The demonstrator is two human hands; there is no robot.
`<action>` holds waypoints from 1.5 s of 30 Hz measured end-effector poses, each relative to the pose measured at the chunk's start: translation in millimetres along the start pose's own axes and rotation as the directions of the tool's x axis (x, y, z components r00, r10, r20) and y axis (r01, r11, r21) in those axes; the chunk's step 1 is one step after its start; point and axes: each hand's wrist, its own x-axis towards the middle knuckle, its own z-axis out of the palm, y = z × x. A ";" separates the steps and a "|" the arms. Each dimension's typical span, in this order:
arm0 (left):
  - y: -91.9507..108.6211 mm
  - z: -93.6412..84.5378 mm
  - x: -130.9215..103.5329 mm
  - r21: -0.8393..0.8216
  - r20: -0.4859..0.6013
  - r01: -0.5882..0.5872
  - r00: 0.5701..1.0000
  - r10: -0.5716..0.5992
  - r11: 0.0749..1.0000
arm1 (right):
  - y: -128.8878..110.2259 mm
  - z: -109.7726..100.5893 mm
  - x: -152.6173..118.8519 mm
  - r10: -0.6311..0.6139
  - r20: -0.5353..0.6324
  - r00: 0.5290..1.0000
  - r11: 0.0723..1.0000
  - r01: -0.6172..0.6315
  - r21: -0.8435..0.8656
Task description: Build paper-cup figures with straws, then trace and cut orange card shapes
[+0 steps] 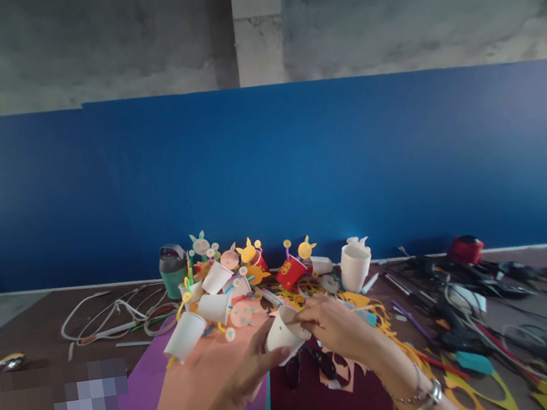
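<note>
A white paper cup [281, 337] is tilted in front of me, a small dark hole showing in its side. My left hand [253, 366] wraps around the cup from the left and below. At the cup's rim, the fingers of my right hand [334, 326] are pinched together; what lies between them is hidden. Black-handled scissors [323, 362] lie just under the cup, near a scrap of pink cut paper [345, 374]. Beyond my hands lies a cluster of paper cups, including a red cup [290, 271] and a white cup [186, 335], with paper animal faces among them.
Pink paper [186, 384] and purple paper [142, 377] cover the left of the table. A stack of white cups [355, 267] stands at the back. Tangled cables [496, 290] and yellow paper offcuts [463, 398] lie right. A green-and-grey container [175, 272] stands at back left.
</note>
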 end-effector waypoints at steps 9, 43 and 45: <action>0.5 1.9 0.3 -0.008 0.029 0.002 1.000 -0.002 1.000 | -4.0 -8.2 -1.4 0.003 -0.002 1.000 1.000 -0.003 0.006; 3.0 4.5 -1.2 -0.017 0.062 -0.009 0.998 0.010 1.000 | -2.8 -6.3 -2.4 -0.007 0.016 1.000 1.000 0.007 0.005; 3.4 4.4 -1.2 -0.019 0.067 -0.010 0.998 0.011 1.000 | -3.1 -7.3 -2.7 0.012 0.001 1.000 1.000 -0.012 -0.019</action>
